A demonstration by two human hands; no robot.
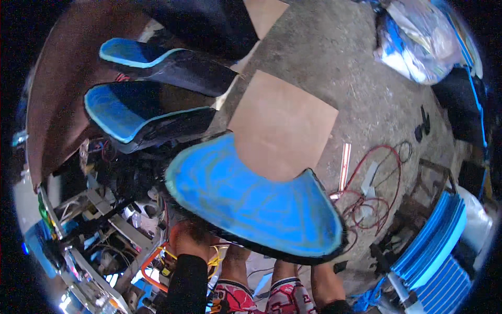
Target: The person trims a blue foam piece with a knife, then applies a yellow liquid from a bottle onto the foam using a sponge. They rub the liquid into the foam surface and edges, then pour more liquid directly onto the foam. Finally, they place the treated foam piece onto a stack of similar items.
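A curved panel [256, 201] with a streaked blue face, pale turquoise rim and black fuzzy-looking underside is held out in front of my legs. My left hand [191, 235] grips its near left edge, the fingers mostly hidden beneath. At the near right edge, my right hand [325, 280] supports it from below, with its fingers out of sight under the panel. Past the panel's far edge lies a flat tan sheet [285, 118] on the floor, partly covered by it. Two similar blue-and-black curved pieces, a nearer one [117, 112] and a farther one [130, 54], stand at the upper left.
Brown sheeting [63, 99] hangs at the far left. Metal frames and cables [115, 225] clutter the lower left. A red hose [387, 204] coils on the concrete floor [334, 52]. Stacked blue strips [434, 240] stand at the right; a stuffed clear bag [418, 42] sits far right.
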